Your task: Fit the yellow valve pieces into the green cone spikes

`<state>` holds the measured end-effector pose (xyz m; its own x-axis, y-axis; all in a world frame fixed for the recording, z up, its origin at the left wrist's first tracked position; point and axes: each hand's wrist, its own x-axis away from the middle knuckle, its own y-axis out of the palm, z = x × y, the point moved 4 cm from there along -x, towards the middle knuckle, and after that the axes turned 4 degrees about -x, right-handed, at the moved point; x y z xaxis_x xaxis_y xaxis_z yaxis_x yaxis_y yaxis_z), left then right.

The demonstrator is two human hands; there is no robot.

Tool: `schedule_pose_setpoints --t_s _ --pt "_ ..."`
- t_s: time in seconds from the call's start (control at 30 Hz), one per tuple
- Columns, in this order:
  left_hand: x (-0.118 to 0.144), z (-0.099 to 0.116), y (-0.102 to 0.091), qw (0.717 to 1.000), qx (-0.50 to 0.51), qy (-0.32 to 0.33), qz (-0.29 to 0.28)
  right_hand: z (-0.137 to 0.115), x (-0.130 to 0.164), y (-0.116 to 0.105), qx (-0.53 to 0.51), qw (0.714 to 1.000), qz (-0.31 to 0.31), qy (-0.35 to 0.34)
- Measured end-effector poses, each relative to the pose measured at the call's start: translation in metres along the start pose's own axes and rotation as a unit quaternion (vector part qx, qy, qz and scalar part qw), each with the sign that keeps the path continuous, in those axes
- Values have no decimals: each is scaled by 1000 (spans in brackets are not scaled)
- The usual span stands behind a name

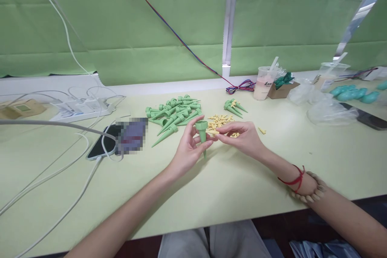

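My left hand (191, 146) is closed around a green plastic spike (202, 127), its wide collar up and its tip pointing down. Between the thumb and fingers of my right hand (242, 139) is a small yellow plastic piece (213, 132), held against the spike's side. Whether the piece sits in the spike or only touches it, I cannot tell. Just behind my hands lies a heap of similar yellow pieces (220, 121). A pile of green spikes (175, 113) spreads to the left. A few green spikes with yellow pieces on them (233, 107) lie together at the back.
One loose yellow piece (262, 130) lies to the right. At left are a phone (104, 145), white cables and a power strip (87, 107). Along the back right stand a drink cup (263, 84), a cardboard box (282, 90), plastic bags (323, 109) and another phone (367, 117).
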<state>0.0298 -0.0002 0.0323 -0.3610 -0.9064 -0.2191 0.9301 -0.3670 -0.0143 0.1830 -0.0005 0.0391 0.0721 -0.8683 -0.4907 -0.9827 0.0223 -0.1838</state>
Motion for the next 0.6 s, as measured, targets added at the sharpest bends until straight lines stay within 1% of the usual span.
schedule_pose_setpoints --t_s 0.07,0.17,0.27,0.37,0.43,0.5,0.6 --pt "1 -1 0 1000 -10 2 4 1 0 0 -3 1000 -7 1" --pt "1 -3 -1 999 -48 11 11 3 0 -1 -6 1000 1 9" --pt "1 -3 -4 997 -71 5 10 4 0 0 -10 1000 -2 13" --pt "1 -1 -5 998 -56 -12 -1 6 0 1 -29 999 -14 18" --pt "1 1 -5 999 -32 -22 -10 7 -1 2 -50 998 -23 34" --pt "0 2 -4 1000 -21 -21 -11 9 -1 3 -71 996 -31 51" --pt "1 2 -4 999 -37 -6 -6 11 -1 3 -85 994 -35 59"
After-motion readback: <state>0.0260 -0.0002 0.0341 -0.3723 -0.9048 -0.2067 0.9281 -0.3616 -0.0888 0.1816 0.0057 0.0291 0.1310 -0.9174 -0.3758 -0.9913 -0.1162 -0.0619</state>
